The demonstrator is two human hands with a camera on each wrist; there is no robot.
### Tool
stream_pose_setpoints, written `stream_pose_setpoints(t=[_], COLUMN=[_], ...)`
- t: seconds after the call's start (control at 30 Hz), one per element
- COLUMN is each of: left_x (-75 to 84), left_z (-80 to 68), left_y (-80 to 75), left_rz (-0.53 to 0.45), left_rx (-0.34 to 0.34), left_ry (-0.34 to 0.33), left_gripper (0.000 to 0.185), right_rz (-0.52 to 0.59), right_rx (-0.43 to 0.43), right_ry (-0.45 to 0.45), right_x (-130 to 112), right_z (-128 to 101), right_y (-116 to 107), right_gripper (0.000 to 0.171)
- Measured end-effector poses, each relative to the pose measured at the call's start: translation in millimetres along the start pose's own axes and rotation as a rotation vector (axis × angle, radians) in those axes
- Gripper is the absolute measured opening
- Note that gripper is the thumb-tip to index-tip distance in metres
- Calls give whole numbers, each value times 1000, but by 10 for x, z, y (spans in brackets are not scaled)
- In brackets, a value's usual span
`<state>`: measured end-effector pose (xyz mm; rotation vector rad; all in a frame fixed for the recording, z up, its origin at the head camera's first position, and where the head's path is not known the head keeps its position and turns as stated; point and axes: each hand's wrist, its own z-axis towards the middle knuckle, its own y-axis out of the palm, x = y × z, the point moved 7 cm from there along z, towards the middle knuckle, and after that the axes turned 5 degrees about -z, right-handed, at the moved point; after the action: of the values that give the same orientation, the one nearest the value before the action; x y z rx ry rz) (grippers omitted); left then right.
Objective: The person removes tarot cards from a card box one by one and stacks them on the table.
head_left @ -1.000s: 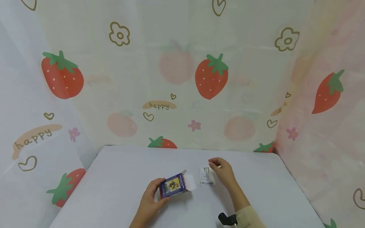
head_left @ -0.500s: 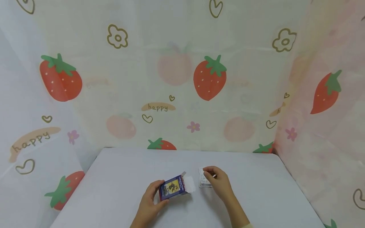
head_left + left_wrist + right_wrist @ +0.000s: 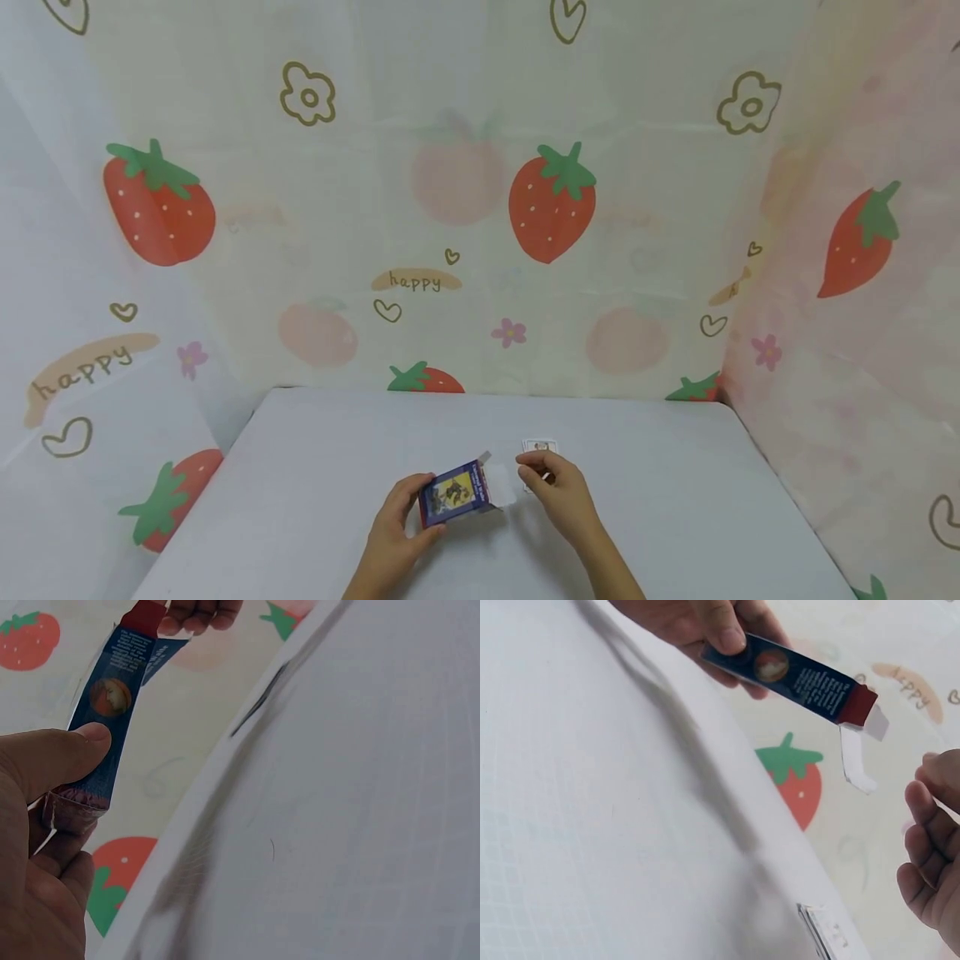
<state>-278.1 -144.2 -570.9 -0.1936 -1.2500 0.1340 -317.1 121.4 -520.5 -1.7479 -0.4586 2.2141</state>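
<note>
Left hand (image 3: 393, 525) grips the blue card box (image 3: 454, 492), flap open. Right hand (image 3: 558, 496) hovers at the flap, fingers loosely curled, holding nothing, cards (image 3: 540, 447) just behind.

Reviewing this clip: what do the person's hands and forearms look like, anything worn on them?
Both the left hand and the right hand are bare: no gloves, rings or markings show. In the head view the forearms are uncovered to the picture's lower edge, with no sleeve or strap in sight. The wrist views show only bare fingers and short, unpainted nails.
</note>
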Motion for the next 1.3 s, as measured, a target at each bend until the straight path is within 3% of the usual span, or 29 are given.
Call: stream_pose_setpoints(t=[0.33,0.67,0.8,1.1,1.3], left_x=[-22,-1,20,25,46], left_z=[13,6,0,9,-4], left_y=[1,40,26,31,59], left_rz=[-14,8,19,-20,-28], left_rx=[-1,-13,-7,-11,-17], left_ry=[-3,4,42,24,77], left_gripper=[79,79,80,79,80], right_rz=[-85,-250,-254,-247,-239], right_rx=[-37,-107,-108,-145,-146], right_ry=[-18,-109,-133,-100,-81], right_x=[-64,-101,-123,-60,-23], right_z=[-75,-183,-194,-202,-235], right_y=[34,103,125,189,202], right_gripper=[9,14,14,10,12])
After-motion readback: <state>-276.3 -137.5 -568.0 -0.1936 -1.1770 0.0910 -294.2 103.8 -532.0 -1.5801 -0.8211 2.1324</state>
